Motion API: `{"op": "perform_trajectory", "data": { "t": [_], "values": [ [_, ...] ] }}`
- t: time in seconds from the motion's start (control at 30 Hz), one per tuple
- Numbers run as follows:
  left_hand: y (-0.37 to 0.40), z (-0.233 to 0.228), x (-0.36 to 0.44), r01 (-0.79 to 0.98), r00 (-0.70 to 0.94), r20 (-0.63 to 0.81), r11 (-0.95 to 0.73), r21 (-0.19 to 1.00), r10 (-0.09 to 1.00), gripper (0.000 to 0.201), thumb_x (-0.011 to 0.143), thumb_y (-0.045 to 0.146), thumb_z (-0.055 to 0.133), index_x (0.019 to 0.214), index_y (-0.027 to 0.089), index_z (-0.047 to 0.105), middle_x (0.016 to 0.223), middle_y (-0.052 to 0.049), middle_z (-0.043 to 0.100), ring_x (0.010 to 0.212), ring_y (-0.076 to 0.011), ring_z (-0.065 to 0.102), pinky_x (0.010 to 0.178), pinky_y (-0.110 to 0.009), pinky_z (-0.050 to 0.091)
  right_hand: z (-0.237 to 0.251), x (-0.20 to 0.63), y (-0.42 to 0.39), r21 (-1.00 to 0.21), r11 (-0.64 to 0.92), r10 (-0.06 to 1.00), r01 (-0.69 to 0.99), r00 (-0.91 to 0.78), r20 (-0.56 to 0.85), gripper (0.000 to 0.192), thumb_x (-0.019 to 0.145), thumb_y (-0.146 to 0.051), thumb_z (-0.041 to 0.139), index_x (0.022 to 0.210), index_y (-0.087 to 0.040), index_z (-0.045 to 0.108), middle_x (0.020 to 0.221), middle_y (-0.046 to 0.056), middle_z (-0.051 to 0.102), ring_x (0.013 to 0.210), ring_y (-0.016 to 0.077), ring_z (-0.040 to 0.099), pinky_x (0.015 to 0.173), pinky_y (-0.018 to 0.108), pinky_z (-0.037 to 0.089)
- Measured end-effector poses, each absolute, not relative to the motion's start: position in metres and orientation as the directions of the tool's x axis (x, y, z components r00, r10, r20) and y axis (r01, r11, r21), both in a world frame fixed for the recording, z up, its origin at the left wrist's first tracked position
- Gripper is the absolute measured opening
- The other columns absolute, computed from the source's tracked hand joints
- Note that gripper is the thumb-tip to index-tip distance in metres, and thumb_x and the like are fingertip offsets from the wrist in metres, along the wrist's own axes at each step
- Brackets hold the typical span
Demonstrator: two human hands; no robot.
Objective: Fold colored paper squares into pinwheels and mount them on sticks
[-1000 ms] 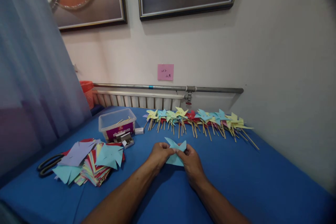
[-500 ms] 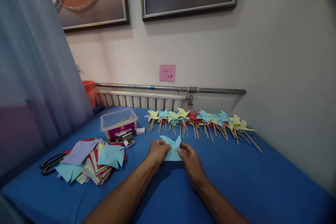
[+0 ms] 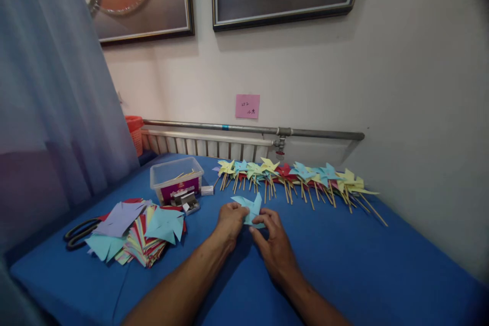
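Observation:
A light blue paper pinwheel blank [image 3: 252,206], its blades partly folded inward, is held just above the blue-covered table. My left hand [image 3: 231,221] is closed on it, thumb pressing near its middle. At its lower right corner my right hand [image 3: 275,244] has its bent fingers on the paper, with the thumb lower down by the near edge; the exact grip there is partly hidden. Left of my hands lies a pile of cut paper squares [image 3: 143,244] in several colours, with a lilac sheet [image 3: 121,218] and a blue sheet [image 3: 165,224] on top.
Finished pinwheels on sticks [image 3: 284,172] lie in a row along the back. A clear plastic tub [image 3: 175,175] with sticks stands at the back left, small boxes [image 3: 189,202] beside it. Black-handled scissors [image 3: 81,234] lie partly under the paper pile. A pipe [image 3: 324,134] runs along the wall.
Another blade of the blue paper has been folded in at the lower right. My right hand's thumb has come off the paper's middle and moved down and left.

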State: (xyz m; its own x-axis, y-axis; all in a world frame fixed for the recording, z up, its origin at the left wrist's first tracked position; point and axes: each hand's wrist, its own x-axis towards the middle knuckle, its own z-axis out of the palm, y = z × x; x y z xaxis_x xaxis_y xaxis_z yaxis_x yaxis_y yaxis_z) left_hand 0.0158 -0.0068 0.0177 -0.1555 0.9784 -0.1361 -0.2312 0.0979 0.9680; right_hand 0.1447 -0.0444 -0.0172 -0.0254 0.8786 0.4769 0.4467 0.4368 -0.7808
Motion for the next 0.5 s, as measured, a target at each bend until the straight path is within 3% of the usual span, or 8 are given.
{"op": "perform_trajectory", "data": {
  "t": [0.2, 0.5],
  "values": [
    [-0.006, 0.012, 0.02, -0.203, -0.11, -0.109, 0.085, 0.975, 0.988, 0.019, 0.064, 0.021, 0.067, 0.056, 0.019, 0.05, 0.046, 0.005, 0.048, 0.042, -0.0075, 0.039, 0.045, -0.022, 0.027, -0.017, 0.145, -0.04, -0.82, 0.386, 0.879, 0.423, 0.101, 0.466, 0.024, 0.09, -0.043, 0.057, 0.083, -0.024, 0.069, 0.118, 0.01, 0.062, 0.112, 0.0266, 0.062, 0.097, 0.039, 0.047],
    [-0.008, 0.01, 0.024, -0.163, -0.102, -0.069, 0.051, 0.985, 0.992, 0.022, 0.065, 0.02, 0.07, 0.055, 0.018, 0.051, 0.046, 0.006, 0.048, 0.042, -0.0063, 0.037, 0.045, -0.021, 0.027, -0.02, 0.146, -0.031, -0.949, 0.218, 0.946, 0.227, 0.19, 0.263, 0.031, 0.079, -0.047, 0.064, 0.063, -0.021, 0.067, 0.103, 0.01, 0.073, 0.095, 0.0258, 0.067, 0.088, 0.035, 0.047]
  ]
}}
